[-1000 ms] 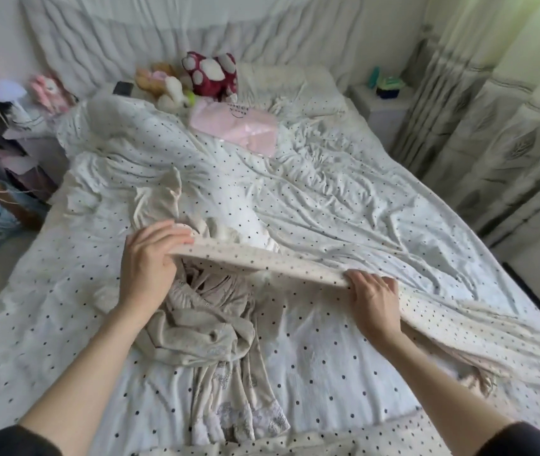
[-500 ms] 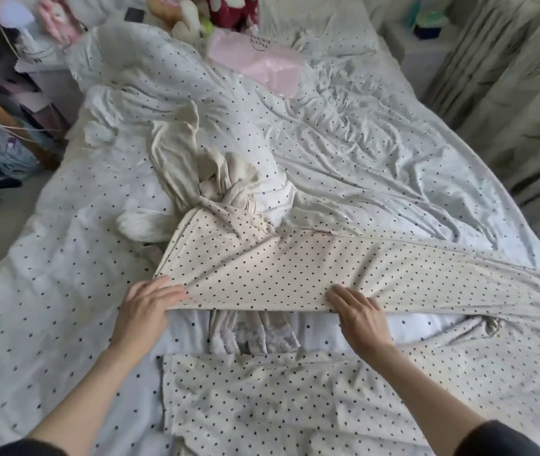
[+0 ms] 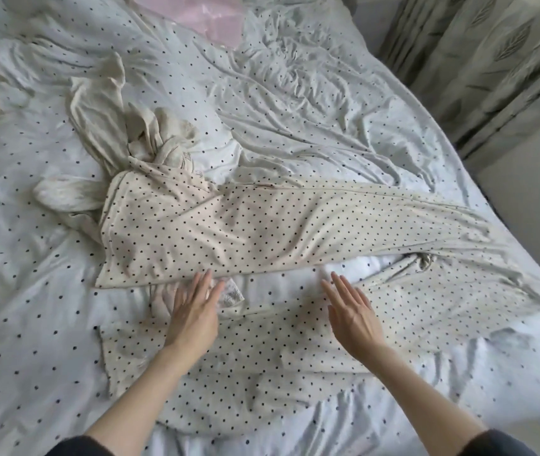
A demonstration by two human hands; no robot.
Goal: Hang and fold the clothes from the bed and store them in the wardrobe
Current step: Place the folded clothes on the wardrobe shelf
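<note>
Two hands hover flat over the bed (image 3: pixel 311 126), and neither grip holds anything: your left hand (image 3: pixel 193 311) and right hand (image 3: pixel 354 319) both have straight, released fingers. The dotted cream garment (image 3: pixel 229 232) lies spread across the bed, one part above your fingertips, the other under your wrists. A plain beige garment (image 3: pixel 104 123) lies crumpled at its far left end. A pink cloth (image 3: pixel 196 14) sits farther up.

Cream dotted garment (image 3: pixel 229 225) spread on bed (image 3: pixel 328 126)
</note>
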